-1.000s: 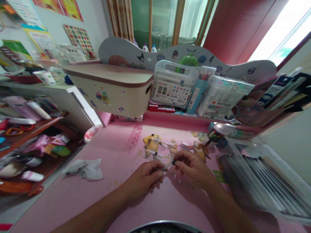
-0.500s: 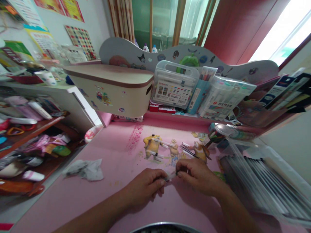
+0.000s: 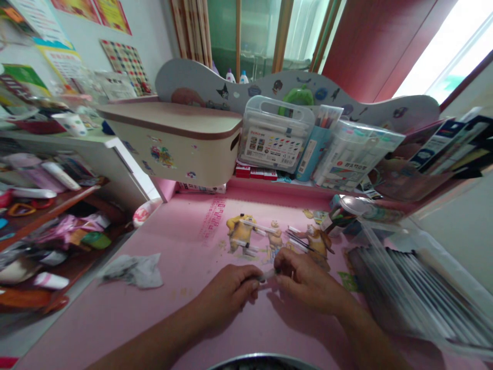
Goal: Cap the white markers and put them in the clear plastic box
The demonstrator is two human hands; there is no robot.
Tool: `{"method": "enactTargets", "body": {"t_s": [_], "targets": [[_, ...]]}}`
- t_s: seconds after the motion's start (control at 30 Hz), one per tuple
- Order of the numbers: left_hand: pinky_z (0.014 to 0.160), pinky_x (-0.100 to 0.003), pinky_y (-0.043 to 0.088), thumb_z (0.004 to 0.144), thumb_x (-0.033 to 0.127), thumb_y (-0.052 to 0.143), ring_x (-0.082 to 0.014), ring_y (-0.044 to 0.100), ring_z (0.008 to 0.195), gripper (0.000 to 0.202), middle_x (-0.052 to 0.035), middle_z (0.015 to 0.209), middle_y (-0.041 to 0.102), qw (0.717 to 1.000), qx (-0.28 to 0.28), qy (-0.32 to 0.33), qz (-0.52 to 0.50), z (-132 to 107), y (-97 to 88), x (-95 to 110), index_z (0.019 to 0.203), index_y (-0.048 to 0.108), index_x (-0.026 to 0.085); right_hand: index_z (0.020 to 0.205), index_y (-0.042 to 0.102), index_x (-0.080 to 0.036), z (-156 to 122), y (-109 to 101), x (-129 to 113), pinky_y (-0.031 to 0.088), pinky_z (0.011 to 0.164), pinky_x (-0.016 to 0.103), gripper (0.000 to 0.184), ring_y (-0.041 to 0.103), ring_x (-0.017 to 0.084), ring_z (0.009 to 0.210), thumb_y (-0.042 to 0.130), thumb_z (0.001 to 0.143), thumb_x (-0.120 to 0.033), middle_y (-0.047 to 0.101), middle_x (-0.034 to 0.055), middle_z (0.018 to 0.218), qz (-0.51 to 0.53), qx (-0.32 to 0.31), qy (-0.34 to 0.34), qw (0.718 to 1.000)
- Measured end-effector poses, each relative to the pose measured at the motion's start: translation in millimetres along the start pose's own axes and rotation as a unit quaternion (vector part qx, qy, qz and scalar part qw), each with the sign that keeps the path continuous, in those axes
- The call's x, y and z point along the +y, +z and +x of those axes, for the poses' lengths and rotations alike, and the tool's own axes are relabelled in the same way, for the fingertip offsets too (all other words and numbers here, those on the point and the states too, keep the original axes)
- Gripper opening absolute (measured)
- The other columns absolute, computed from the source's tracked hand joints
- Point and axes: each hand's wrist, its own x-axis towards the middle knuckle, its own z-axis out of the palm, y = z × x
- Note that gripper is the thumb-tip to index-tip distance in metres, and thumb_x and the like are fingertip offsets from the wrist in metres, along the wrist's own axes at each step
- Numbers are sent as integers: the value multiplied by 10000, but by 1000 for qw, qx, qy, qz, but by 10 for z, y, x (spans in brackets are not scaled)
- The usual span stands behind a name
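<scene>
Over the pink desk [image 3: 185, 308], my left hand [image 3: 233, 289] pinches one end of a short, clear pen barrel [image 3: 268, 276]. My right hand [image 3: 310, 282] has its thumb and curled fingers closed on the other end, by a small dark bit. The fingertips hide much of the barrel, and blur hides its details. Just beyond the hands, several loose pen parts lie on the desk's bear pictures: clear barrels [image 3: 246, 248] with dark ends and thin dark refills [image 3: 300, 240].
At the right stands a clear plastic box [image 3: 454, 339] of long dark-and-grey rods. A crumpled white tissue [image 3: 144, 271] lies at left. A round metal rim [image 3: 265, 355] shows at the front edge. Behind are a lidded beige bin [image 3: 173, 149] and marker cases [image 3: 279, 136].
My right hand has moved slightly left, toward the left hand, and the barrel has shifted a little with it. My left hand stays nearly in place. The loose parts have not moved.
</scene>
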Motion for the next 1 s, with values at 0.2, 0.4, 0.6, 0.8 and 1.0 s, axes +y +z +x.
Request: {"method": "enactTargets", "body": {"t_s": [0.2, 0.4, 0.6, 0.8, 1.0], "targets": [[591, -213, 383, 896, 239, 481, -127, 524, 581, 210, 21, 636, 595, 1000, -5, -1, -16, 2, -12, 7, 847, 676, 179, 653, 557, -201, 16, 0, 3, 344, 585, 233, 239, 531, 119, 559, 497, 884, -189, 579, -40, 558, -29, 11, 2, 1000], [596, -214, 381, 893, 231, 484, -124, 517, 581, 214, 18, 647, 605, 1000, 8, 2, -13, -1, -12, 13, 822, 680, 183, 634, 534, -201, 23, 39, 16, 347, 574, 243, 317, 521, 124, 547, 454, 932, -270, 553, -33, 552, -8, 8, 4, 1000], [570, -204, 397, 900, 240, 464, -132, 545, 604, 222, 6, 681, 623, 1000, 20, -5, -13, 3, -21, -11, 875, 676, 181, 748, 525, -206, 37, 21, 24, 334, 587, 222, 84, 494, 126, 626, 525, 794, -135, 527, -53, 631, -27, 43, -17, 999], [547, -196, 405, 895, 234, 469, -130, 548, 601, 227, 5, 683, 622, 1000, 20, -5, -21, 0, -6, -7, 931, 686, 176, 600, 502, -197, 35, 21, 29, 326, 566, 240, 336, 493, 121, 561, 436, 927, -237, 520, -34, 548, -3, 8, 1, 1000], [547, -198, 402, 893, 239, 469, -128, 540, 591, 239, 6, 676, 615, 999, 20, -10, -23, 2, -13, 7, 916, 699, 180, 814, 538, -208, 40, 49, 54, 349, 580, 222, 81, 506, 124, 622, 519, 796, -131, 539, -55, 656, 35, 40, -31, 998]]}}
